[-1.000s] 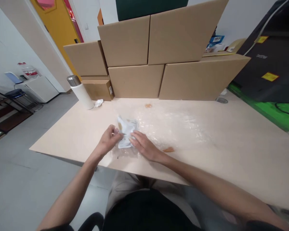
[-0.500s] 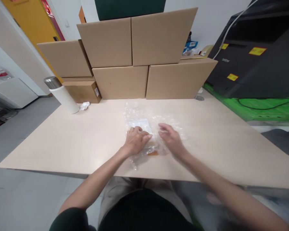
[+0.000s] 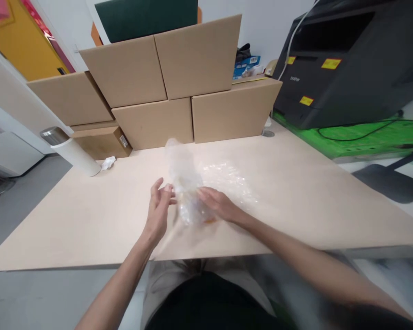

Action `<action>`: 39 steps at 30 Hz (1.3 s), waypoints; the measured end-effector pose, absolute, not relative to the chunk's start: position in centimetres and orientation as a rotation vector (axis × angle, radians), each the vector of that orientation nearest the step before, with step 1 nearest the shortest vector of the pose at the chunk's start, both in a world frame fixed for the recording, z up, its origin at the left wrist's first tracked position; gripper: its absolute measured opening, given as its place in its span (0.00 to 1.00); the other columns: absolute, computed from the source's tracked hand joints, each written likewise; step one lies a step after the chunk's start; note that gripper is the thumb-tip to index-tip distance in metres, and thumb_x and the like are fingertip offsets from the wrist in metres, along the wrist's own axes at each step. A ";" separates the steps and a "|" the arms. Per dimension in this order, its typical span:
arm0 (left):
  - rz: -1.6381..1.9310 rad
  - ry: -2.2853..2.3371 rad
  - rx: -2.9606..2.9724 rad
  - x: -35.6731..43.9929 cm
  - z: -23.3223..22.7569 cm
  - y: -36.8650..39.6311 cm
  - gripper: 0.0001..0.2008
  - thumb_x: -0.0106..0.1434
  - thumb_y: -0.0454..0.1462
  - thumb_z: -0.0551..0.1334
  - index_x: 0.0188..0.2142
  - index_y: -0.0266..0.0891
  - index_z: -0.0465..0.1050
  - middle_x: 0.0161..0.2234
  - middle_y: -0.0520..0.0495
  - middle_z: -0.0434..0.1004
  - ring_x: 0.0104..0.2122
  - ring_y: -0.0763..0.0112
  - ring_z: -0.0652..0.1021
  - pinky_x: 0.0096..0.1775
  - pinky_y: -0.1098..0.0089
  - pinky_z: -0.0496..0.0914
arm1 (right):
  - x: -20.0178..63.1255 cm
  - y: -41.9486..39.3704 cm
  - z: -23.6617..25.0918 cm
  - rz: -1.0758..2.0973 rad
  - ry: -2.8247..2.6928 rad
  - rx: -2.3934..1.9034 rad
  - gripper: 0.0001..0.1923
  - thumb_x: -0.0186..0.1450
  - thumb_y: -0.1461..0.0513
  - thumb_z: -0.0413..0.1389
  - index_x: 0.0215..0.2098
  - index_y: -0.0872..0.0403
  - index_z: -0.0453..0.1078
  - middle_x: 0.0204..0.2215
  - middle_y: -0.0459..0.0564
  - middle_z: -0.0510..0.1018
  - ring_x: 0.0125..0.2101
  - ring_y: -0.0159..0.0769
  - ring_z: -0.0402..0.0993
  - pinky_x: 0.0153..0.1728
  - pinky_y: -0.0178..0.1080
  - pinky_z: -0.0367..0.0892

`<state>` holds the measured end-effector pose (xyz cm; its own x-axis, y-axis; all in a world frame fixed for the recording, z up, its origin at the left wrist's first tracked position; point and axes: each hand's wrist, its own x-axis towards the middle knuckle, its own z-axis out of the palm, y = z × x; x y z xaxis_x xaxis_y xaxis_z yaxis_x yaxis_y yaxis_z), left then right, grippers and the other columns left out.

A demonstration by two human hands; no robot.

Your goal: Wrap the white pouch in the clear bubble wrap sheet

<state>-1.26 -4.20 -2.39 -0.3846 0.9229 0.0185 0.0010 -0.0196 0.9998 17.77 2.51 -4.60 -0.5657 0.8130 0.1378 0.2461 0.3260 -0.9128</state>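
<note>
A bundle of clear bubble wrap, blurred by motion, is on the table in front of me, with a loose end reaching toward the boxes. What lies inside it is hard to make out. A small orange edge shows below it. My right hand grips the bundle's right side, fingers at its upper edge. On the left, my left hand is open, fingers curved and apart, its fingertips close to the wrap; whether they touch it I cannot tell. More clear plastic wrap lies flat to the right.
Cardboard boxes stand stacked along the back of the table. A white bottle with a metal cap and crumpled tissue are at the left. A dark printer sits on a green base at the right.
My left hand has come off the wrapped bundle and moved left, opening. My right hand has moved left onto the bundle. The wrap is partly lifted and folded, and the view has shifted right.
</note>
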 end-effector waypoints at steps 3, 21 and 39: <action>1.491 1.342 1.306 1.8 -1.3 -3.1 0.25 0.69 0.53 0.53 0.58 0.42 0.62 0.59 0.36 0.69 0.52 0.59 0.75 0.52 0.56 0.69 | 19.4 2.7 -4.6 1.492 -1.719 -0.977 0.24 0.68 0.42 0.49 0.46 0.47 0.75 0.46 0.51 0.79 0.47 0.45 0.74 0.50 0.49 0.66; 0.405 1.604 2.349 10.1 -5.5 1.7 0.24 0.73 0.47 0.49 0.65 0.45 0.62 0.69 0.45 0.56 0.68 0.45 0.53 0.64 0.42 0.47 | 28.9 10.1 -5.4 1.093 -1.512 -1.506 0.24 0.57 0.41 0.59 0.30 0.53 0.73 0.25 0.47 0.77 0.30 0.37 0.71 0.31 0.36 0.66; 0.784 1.839 2.301 5.7 -3.5 2.5 0.33 0.67 0.51 0.57 0.68 0.46 0.56 0.71 0.41 0.47 0.70 0.43 0.46 0.64 0.39 0.40 | 25.1 9.7 -1.9 1.870 -1.273 -0.991 0.23 0.45 0.57 0.73 0.35 0.58 0.75 0.31 0.53 0.82 0.31 0.41 0.78 0.37 0.43 0.73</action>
